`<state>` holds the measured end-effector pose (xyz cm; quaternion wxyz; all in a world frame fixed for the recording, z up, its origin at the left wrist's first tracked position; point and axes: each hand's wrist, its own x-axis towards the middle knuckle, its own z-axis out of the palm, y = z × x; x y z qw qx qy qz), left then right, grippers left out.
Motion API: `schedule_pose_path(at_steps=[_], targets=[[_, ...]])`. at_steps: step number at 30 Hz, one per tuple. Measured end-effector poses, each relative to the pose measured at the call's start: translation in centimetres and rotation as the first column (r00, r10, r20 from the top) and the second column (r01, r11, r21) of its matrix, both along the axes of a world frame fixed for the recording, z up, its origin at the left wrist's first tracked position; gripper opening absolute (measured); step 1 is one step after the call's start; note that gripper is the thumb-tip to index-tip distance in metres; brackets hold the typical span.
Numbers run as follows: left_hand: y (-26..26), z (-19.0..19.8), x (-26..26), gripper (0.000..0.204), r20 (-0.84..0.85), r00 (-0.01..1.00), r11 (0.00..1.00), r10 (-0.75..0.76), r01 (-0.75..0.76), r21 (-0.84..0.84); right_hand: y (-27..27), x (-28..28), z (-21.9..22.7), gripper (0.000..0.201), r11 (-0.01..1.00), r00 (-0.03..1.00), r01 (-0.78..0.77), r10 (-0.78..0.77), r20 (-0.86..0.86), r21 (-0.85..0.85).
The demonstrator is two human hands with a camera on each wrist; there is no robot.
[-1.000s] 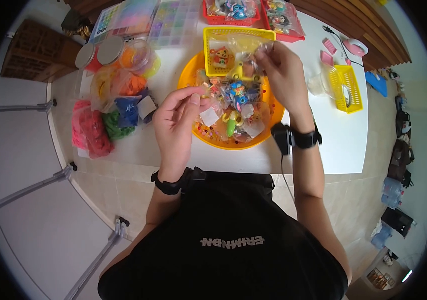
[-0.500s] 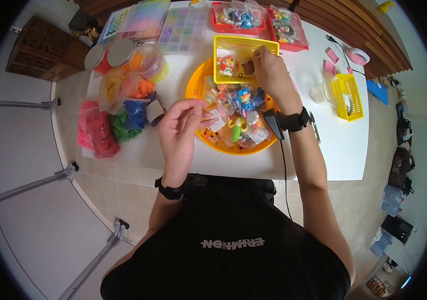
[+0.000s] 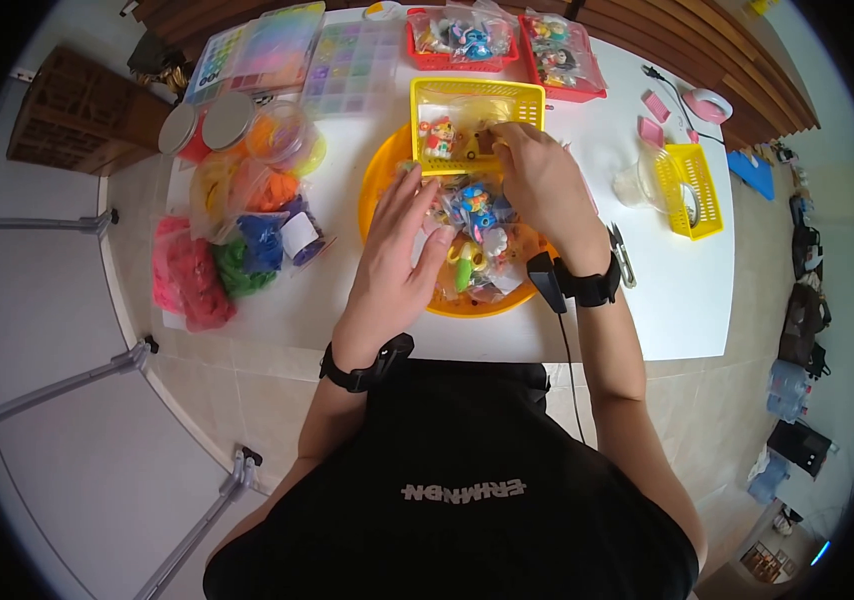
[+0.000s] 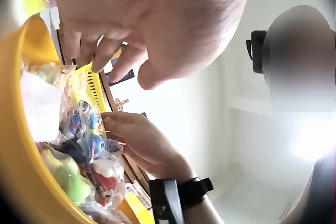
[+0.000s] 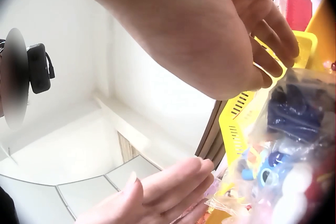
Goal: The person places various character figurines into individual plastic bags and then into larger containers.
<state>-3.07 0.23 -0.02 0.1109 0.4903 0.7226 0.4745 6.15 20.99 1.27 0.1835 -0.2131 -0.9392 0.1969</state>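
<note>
In the head view, a yellow basket overlaps the far side of a round orange tray. A bagged figure lies in it, beside a bagged yellow toy. My right hand reaches over the basket's near right side with bent fingers; the right wrist view shows nothing gripped between the visible ones. My left hand is above the tray's left side, fingers extended, tips near the basket's near left corner. Between the hands, bagged toys, including a blue figure and a green piece, lie in the tray.
Two red baskets of bagged toys stand at the back. Jars and coloured bags are on the left. Right of the tray are a metal tool, a clear cup and a small yellow basket.
My right hand has lowered the bagged yellow toy into the basket and drawn back slightly. My left hand has moved right over the tray, and its fingers have straightened.
</note>
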Motion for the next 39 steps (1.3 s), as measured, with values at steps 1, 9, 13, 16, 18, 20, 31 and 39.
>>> schedule_pose_path(at_steps=[1, 9, 13, 16, 18, 20, 31, 39], targets=[[0.3, -0.2, -0.1, 0.055, -0.003, 1.000, 0.998, -0.026, 0.025, -0.061, -0.1, -0.1, -0.1, 0.024, 1.000, 1.000, 0.002, -0.002, 0.009, -0.027], [1.0, -1.4, -0.3, 0.059, 0.043, 0.999, 0.994, -0.029, 0.033, -0.104, -0.5, -0.5, -0.9, 0.024, 0.991, 0.982, 0.065, -0.043, 0.184, -0.117], [1.2, -1.5, -0.8, 0.062, 0.060, 0.997, 0.994, -0.044, 0.049, -0.094, -0.8, -0.5, 0.0, 0.024, 0.996, 0.978, 0.060, -0.045, 0.205, -0.069], [1.3, -1.6, -1.2, 0.061, 0.096, 0.994, 0.995, -0.051, 0.058, -0.075, -0.6, -0.3, 0.0, 0.025, 0.996, 0.974, 0.050, -0.033, 0.222, -0.069], [1.4, -1.6, -1.3, 0.060, 0.087, 0.995, 0.995, -0.047, 0.055, -0.086, -0.8, -0.3, 0.4, 0.025, 0.995, 0.973, 0.054, -0.033, 0.227, -0.085], [1.5, -1.6, -1.4, 0.060, 0.060, 0.997, 0.994, -0.042, 0.048, -0.094, -0.7, -0.5, 0.6, 0.024, 0.996, 0.972, 0.050, -0.031, 0.231, -0.077], [1.4, -2.4, -1.8, 0.049, 0.123, 0.992, 0.996, -0.037, 0.047, -0.075, -0.1, -0.2, 0.1, 0.022, 0.997, 0.971, -0.007, 0.027, 0.240, -0.082], [0.8, -0.9, -1.5, 0.035, 0.057, 0.998, 1.000, 0.015, -0.016, 0.005, -0.9, 3.1, 2.8, 0.032, 0.992, 0.987, -0.028, 0.048, 0.156, -0.126]])
